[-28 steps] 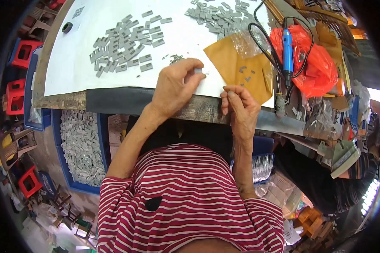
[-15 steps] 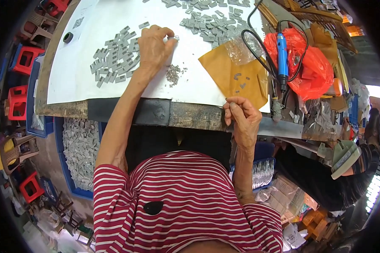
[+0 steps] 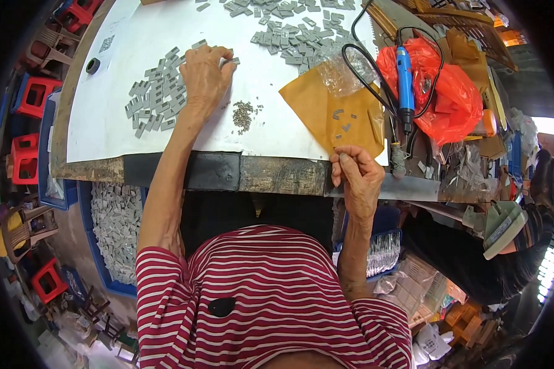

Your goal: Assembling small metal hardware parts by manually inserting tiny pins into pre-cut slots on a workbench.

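My left hand (image 3: 204, 79) is over the white sheet (image 3: 104, 123), at the right edge of a loose group of small grey rectangular pieces (image 3: 160, 89). Its fingers are bent, and one such grey piece (image 3: 235, 61) shows at the thumb and fingertip, apparently pinched there. Just right of that wrist lies a little heap of tiny metal parts (image 3: 242, 118). My right hand (image 3: 358, 175) is at the table's front edge, by the lower corner of a brown envelope (image 3: 308, 101). Thumb and forefinger are pressed together; anything between them is too small to name.
More grey pieces (image 3: 301, 43) are piled at the back. A blue electric screwdriver (image 3: 405, 83) with a black cable lies on a red plastic bag (image 3: 455, 104) at right. A black ring (image 3: 93, 66) sits far left. A blue bin (image 3: 114, 234) of pieces stands below.
My left hand has moved left toward the loose group, with the grey piece still at its fingertips. The right hand stays pinched near the table edge. The whole view has shifted slightly.
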The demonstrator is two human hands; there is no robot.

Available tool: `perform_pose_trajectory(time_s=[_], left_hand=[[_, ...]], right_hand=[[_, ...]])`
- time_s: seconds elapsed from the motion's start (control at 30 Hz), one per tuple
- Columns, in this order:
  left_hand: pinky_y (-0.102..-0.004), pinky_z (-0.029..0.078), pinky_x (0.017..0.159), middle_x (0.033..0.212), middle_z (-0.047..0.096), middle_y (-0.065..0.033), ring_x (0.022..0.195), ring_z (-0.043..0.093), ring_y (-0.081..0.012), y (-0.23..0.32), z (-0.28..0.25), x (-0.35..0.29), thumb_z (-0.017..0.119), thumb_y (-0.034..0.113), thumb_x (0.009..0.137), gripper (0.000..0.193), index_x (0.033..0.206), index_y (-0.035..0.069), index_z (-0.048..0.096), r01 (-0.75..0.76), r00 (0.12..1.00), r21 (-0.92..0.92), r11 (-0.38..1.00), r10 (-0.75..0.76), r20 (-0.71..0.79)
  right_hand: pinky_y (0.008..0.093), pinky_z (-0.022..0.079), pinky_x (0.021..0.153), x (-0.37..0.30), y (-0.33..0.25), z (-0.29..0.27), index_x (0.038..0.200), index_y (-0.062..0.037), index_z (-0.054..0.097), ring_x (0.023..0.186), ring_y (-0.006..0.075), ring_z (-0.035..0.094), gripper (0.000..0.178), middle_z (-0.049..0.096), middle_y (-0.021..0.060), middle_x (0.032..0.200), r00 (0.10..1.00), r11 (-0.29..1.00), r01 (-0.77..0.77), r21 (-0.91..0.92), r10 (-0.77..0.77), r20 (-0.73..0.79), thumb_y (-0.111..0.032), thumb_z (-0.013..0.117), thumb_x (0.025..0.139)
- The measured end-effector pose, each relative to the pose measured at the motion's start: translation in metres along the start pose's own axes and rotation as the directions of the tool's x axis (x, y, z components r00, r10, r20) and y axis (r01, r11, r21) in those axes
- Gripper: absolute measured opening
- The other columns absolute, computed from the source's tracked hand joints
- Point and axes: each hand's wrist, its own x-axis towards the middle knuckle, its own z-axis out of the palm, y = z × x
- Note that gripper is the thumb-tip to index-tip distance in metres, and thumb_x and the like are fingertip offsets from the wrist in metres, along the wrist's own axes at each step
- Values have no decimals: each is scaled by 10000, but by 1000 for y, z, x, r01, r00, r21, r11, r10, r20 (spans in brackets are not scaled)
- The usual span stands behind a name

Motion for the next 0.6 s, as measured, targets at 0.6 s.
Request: perform_pose_trajectory(time_s=[0.6], left_hand=[[-371, 419, 767, 859, 554, -100, 858, 503, -286, 66, 44, 27, 612, -16, 669, 249, 906, 56, 588, -460, 881, -241, 855, 473, -7]], right_hand=[[195, 404, 474, 0, -4, -10, 940, 84, 552, 562, 96, 503, 139, 588, 109, 761, 999, 1000, 4, -14, -5, -41, -3, 503, 843]])
